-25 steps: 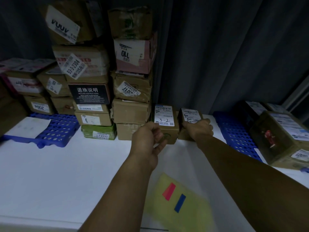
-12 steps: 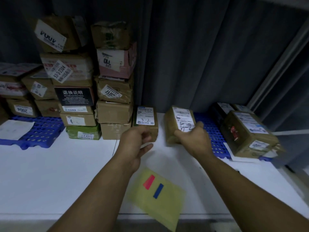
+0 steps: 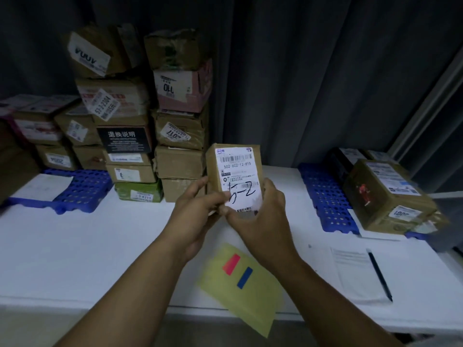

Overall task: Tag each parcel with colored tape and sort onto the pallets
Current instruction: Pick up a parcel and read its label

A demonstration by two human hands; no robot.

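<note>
Left hand [image 3: 198, 216] grip clamped on lower left edge of parcel [image 3: 235, 169]; right hand [image 3: 260, 221] grip clamped on lower right edge. Parcel upright, held over desk [image 3: 75, 246], label to camera: print "502-602-12-615", handwriting unclear, ends "-2". Under hands: yellow sheet [image 3: 253, 304] with red strip [image 3: 231, 264], blue strip [image 3: 244, 278]. Behind: stacked boxes [image 3: 179, 164], one label "53-3-2304"; black card [image 3: 124, 140] "退换说明". Left pallet [image 3: 85, 189], right pallet [image 3: 323, 196], both blue.

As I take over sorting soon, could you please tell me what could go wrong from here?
The yellow sheet with the red strip and blue strip overhangs the table at the front and might slide off.
The tilted top box on the tall stack left of the held parcel could topple if bumped.
</note>
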